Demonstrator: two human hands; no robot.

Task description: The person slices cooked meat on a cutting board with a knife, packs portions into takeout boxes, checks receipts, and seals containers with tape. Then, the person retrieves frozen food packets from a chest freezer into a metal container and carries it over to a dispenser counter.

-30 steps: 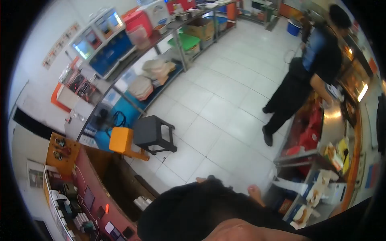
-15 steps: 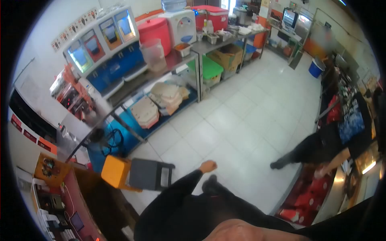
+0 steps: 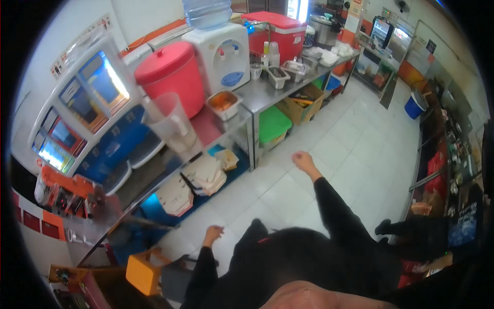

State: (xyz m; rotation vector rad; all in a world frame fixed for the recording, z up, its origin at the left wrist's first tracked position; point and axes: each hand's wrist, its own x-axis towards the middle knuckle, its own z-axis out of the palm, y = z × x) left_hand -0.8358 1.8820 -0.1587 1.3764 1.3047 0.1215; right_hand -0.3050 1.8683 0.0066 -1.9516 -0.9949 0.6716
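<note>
My left hand (image 3: pixel 213 235) hangs low beside the dark grey stool (image 3: pixel 176 280), over the floor. Its fingers are loosely apart and it holds nothing. My right hand (image 3: pixel 304 162) is held out ahead over the tiled floor (image 3: pixel 288 193), to the right of the steel table's leg. The fingers of that hand are curled in, and nothing shows in them. Neither hand touches any object. The orange stool (image 3: pixel 143 273) stands to the left of the grey one.
Along the left, a steel counter (image 3: pixel 241 105) bears a red lidded bucket (image 3: pixel 172 77), a water dispenser (image 3: pixel 222 59) and a red cooler (image 3: pixel 280 38). Flat cartons (image 3: pixel 172 195) lie on the lower shelf. At the right edge is another person (image 3: pixel 432 234). A blue bucket (image 3: pixel 413 106) stands far back.
The view has swung right and closer to the left-hand counter. Both my hands now show; my right arm has swung forward. The other person has shifted to the view's lower right edge.
</note>
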